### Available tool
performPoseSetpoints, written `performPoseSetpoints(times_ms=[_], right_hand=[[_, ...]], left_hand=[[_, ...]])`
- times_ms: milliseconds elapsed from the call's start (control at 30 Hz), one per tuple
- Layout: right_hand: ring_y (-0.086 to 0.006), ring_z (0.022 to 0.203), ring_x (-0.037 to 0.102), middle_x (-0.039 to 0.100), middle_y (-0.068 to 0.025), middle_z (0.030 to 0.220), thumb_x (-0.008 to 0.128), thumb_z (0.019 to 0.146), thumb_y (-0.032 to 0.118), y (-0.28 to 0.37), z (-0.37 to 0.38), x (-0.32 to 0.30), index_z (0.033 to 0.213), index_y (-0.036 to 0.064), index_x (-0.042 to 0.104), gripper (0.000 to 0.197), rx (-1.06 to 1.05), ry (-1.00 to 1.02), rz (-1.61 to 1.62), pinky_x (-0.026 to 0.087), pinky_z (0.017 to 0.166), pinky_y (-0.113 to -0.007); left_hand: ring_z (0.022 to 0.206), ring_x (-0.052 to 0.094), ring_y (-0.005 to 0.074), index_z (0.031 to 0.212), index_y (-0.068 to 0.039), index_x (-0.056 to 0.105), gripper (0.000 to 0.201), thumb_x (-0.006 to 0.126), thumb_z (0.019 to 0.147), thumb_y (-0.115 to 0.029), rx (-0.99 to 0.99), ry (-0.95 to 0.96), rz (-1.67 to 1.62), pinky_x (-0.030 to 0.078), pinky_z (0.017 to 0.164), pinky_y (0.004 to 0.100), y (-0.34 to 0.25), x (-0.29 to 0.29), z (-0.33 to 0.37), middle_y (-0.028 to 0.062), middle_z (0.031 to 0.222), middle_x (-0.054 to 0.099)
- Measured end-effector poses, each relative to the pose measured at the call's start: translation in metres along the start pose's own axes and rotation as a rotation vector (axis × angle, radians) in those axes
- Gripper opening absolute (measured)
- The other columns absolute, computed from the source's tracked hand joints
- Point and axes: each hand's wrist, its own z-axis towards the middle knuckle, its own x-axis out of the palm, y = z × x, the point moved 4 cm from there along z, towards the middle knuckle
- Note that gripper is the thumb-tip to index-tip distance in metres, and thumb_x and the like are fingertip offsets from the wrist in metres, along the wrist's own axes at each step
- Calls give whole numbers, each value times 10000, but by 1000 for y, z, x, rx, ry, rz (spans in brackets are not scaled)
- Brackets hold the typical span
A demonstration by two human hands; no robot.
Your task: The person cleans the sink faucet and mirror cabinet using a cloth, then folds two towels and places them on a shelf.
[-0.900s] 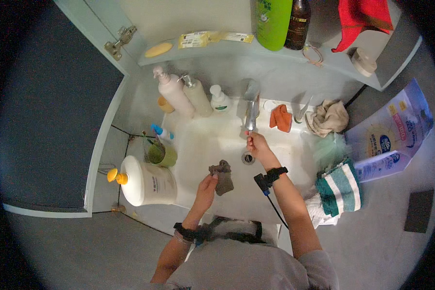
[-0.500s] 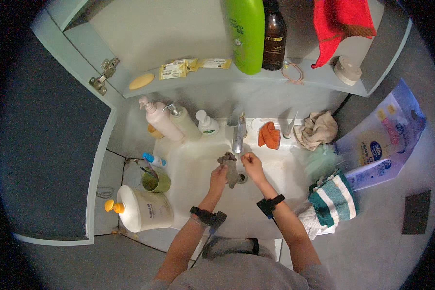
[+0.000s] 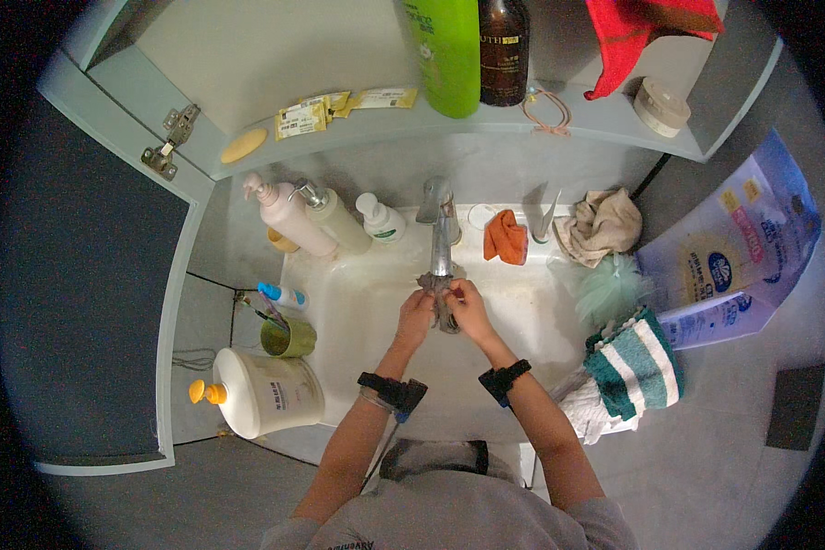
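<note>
A small crumpled grey cloth is stretched between my hands under the chrome faucet, above the white sink. My left hand grips its left side with bent fingers. My right hand pinches the other side, close to the spout tip. Part of the cloth is hidden by the fingers and the spout, and the drain below is mostly covered. Dark bands are strapped round both wrists.
Pump bottles and an orange cloth stand or lie along the sink's back ledge. At left are a green cup and a big white pump bottle. A striped towel hangs at right; a shelf juts out above.
My right hand, apart from the cloth before, has moved left and taken hold of it. Both hands and the cloth are now closer under the spout. The view has shifted slightly.
</note>
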Motion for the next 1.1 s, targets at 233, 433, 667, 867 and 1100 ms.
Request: performPoseSetpoints(times_ms=[233, 433, 667, 867, 1100], right_hand=[[-84, 736, 408, 424, 13, 786, 439, 871, 31, -19, 10, -15, 900, 32, 446, 30, 86, -39, 154, 364, 686, -213], [-89, 741, 434, 458, 6, 806, 560, 840, 110, -2, 14, -15, 960, 28, 454, 180, 331, 48, 369, 389, 679, -225], [-174, 829, 552, 562, -99, 945, 654, 770, 153, 3, 11, -5, 1012, 12, 483, 328, 39, 61, 102, 457, 701, -296], [-318, 855, 547, 542, -199, 935, 578, 789, 87, 4, 5, -23, 1027, -29, 538, 268, -54, 21, -184, 443, 755, -354], [-201, 737, 534, 502, -119, 879, 506, 869, 94, 12, -22, -38, 1030, -21, 548, 203, -247, 10, -437, 450, 667, -285]], left_hand=[[806, 537, 107, 1039, -6, 543, 280, 436, 915, -233, 15, -41, 68, 455, 681, 267, -8, -20, 5, 41, 913, 580], [685, 551, 108, 958, 0, 533, 231, 457, 904, -211, 191, -153, -2, 467, 607, 246, -23, -22, 6, 48, 825, 568], [646, 549, 116, 901, -63, 461, 138, 549, 867, -163, 111, -15, -136, 457, 500, 238, -28, -10, 0, 54, 810, 575], [610, 505, 90, 876, -97, 427, 147, 558, 864, -161, 180, -67, 6, 416, 494, 233, -46, -21, -28, 10, 709, 529], [618, 457, 70, 905, -50, 410, 107, 504, 883, -96, 236, -53, -14, 424, 540, 222, -54, -24, -65, 16, 720, 489]])
